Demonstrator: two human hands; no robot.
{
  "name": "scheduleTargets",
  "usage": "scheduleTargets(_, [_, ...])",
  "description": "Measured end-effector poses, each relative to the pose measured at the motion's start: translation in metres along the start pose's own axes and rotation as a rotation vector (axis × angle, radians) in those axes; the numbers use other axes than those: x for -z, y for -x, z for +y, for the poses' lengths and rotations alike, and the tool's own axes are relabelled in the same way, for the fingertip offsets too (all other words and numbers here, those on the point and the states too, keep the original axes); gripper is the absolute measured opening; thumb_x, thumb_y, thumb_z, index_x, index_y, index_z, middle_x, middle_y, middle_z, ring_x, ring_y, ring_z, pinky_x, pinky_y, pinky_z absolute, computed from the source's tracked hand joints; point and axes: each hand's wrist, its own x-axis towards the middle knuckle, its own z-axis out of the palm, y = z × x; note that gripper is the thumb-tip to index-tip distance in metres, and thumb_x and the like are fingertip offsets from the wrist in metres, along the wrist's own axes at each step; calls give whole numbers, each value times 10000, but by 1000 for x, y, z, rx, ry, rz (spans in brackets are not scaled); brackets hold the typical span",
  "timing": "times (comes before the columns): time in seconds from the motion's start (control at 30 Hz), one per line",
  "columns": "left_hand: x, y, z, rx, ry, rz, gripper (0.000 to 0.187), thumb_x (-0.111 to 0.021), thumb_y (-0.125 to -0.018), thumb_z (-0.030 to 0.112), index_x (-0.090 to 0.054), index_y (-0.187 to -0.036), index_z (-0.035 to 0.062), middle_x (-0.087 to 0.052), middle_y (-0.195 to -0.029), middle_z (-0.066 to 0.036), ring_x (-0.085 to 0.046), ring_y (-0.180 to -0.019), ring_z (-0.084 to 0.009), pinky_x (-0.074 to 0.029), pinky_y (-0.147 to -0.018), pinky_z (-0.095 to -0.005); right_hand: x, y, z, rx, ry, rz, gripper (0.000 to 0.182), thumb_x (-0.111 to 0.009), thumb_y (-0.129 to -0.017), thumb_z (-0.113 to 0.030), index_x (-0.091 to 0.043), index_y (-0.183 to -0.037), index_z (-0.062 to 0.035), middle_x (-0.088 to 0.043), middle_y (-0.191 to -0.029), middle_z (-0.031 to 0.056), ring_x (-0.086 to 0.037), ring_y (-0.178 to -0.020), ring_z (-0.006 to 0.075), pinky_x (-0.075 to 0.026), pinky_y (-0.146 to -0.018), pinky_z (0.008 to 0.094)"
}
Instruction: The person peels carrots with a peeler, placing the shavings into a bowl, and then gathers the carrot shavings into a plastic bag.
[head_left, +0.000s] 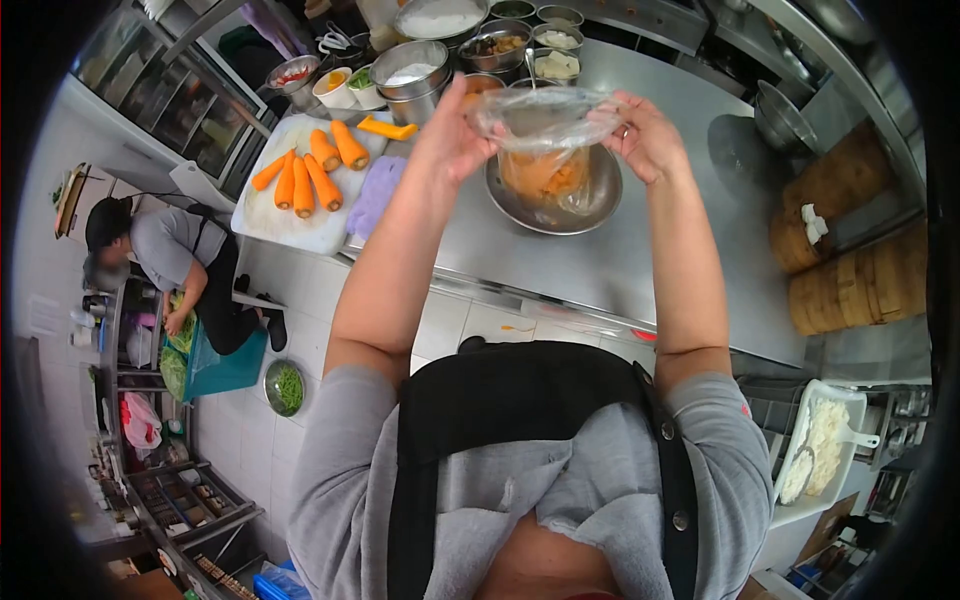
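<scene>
A clear plastic bag (545, 125) is stretched between my two hands, its rim held wide. My left hand (455, 140) grips the bag's left edge, and my right hand (645, 138) pinches the right edge. Orange food pieces (548, 178) show through the plastic in the lower part. The bag hangs over a round metal bowl (600, 205) on the steel counter (690, 230). To the left, several peeled carrots (303, 182) lie on a white cutting board (330, 235), with a yellow peeler (387, 128) at its upper right edge and a purple cloth (378, 195) beside it.
Metal containers of ingredients (410, 72) line the counter's back. Bamboo steamers (860, 285) and metal bowls (785, 118) stand at the right. A co-worker (185, 245) sits at far left, handling greens over a teal bin (225, 365). A bowl of chopped greens (285, 388) is on the floor.
</scene>
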Motion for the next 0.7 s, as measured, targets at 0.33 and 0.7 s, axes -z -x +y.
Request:
scheduleTargets(0.33, [52,13,-25,52,-466,180,224,-587,-911,240,-548,-1071,87,-458,-652,46,-384,-488,-58,-275,-427,-201,20,11,43,-274,150,-170,228,-475,-941,-150,-498,-1131,-27,-603,-959,80,-602,-797,143,-536,-667,285])
scheduleTargets(0.7, [64,24,-18,-67,-60,236,186,-542,-944,291,-563,-1011,119,-318,-581,61,-293,-472,-70,-234,-422,-237,14,-35,116,-34,1894,-92,317,-488,-875,-142,-557,-1163,-30,-561,-1228,145,-573,-1082,300,-474,-920,395])
